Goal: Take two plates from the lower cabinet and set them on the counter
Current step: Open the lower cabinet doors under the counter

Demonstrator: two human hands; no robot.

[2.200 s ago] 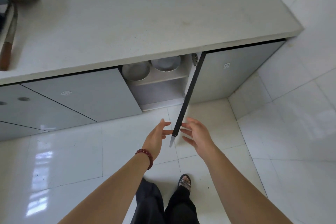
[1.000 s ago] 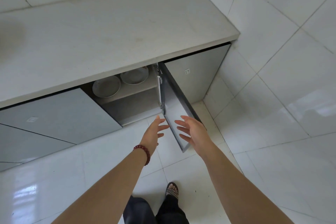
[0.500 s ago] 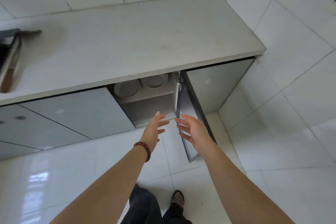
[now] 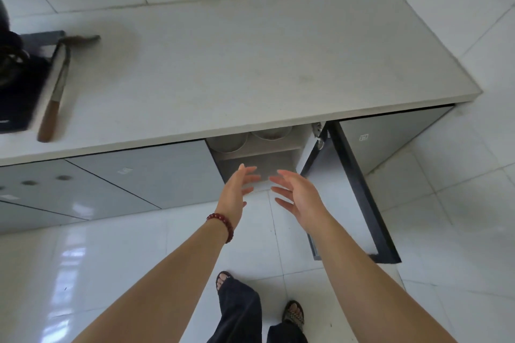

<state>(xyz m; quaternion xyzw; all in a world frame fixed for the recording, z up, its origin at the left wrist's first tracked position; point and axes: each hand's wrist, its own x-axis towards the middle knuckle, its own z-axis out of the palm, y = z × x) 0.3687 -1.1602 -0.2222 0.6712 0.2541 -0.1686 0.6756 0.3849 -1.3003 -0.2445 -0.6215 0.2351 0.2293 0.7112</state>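
Observation:
Two round metal plates sit side by side on the upper shelf of the open lower cabinet (image 4: 259, 157): the left plate (image 4: 228, 142) and the right plate (image 4: 270, 133), both partly hidden by the counter's front edge. The white counter (image 4: 250, 64) spans the view above them. My left hand (image 4: 237, 189), with a red bead bracelet at the wrist, and my right hand (image 4: 298, 192) reach side by side toward the opening, fingers spread, holding nothing. Both hands are just in front of and below the shelf.
The cabinet door (image 4: 359, 195) stands swung out to the right of my right arm. A knife with a wooden handle (image 4: 54, 92) lies on the counter at the left beside a black stove (image 4: 14, 83). Closed grey cabinet doors (image 4: 139, 172) flank the opening.
The door has swung further open to the right. Both hands have moved forward, closer to the cabinet opening, and the view has tilted up so the counter edge hides more of the plates.

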